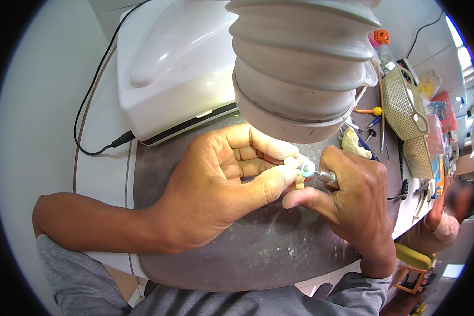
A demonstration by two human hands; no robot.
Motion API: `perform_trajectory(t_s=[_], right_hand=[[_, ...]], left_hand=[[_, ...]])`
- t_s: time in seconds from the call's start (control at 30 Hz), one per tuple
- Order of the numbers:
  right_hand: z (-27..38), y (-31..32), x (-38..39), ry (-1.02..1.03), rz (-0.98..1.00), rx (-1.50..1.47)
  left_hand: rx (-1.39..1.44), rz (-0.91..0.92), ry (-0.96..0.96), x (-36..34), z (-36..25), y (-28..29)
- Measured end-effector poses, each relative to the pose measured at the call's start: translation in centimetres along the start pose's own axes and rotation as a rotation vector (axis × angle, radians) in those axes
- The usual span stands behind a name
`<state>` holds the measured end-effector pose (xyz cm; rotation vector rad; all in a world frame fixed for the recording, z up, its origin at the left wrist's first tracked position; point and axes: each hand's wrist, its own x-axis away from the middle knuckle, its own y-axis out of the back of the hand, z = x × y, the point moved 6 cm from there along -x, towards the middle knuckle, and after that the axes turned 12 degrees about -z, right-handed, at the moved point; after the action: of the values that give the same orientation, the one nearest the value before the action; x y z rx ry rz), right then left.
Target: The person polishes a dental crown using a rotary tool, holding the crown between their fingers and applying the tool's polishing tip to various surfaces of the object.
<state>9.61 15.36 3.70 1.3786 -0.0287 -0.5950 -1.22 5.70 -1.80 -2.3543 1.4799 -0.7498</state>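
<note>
My left hand [216,179] pinches a small cream-coloured dental piece [299,184], tooth-like in shape, between thumb and fingertips. Most of that piece is hidden by the fingers. My right hand [358,195] grips a metal rotary handpiece [328,178], its tip pointing left. At the tip sits a small light-blue polishing wheel [308,169], right against or just in front of the piece; I cannot tell if they touch. Both hands are held close together above a dusty grey work surface [268,247], below a wide ribbed hose.
The white ribbed hose [300,68] hangs just over my hands. Behind the left hand stands a white box-shaped machine [179,79] with a black cable [81,116]. A plaster model [356,143], loose tools and beige baskets [403,100] lie at right. Another person [432,231] sits far right.
</note>
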Motion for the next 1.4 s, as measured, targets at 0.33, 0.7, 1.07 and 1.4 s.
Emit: perform_trajectory(t_s=[0.33,0.7,1.07,1.4], right_hand=[[-0.1,0.0,0.1,-0.019,0.001,0.001],[0.8,1.5,0.1,0.092,-0.200,-0.141],[2.2,2.2,0.8,0.284,-0.373,-0.161],[2.3,2.3,0.9,0.332,-0.404,-0.216]], left_hand=[[0.051,-0.010,-0.032,-0.1,0.1,0.0],[0.059,-0.033,-0.041,-0.4,-0.3,0.0],[0.105,-0.016,-0.035,-0.4,-0.2,-0.1],[0.166,-0.014,0.051,-0.1,0.0,-0.4]])
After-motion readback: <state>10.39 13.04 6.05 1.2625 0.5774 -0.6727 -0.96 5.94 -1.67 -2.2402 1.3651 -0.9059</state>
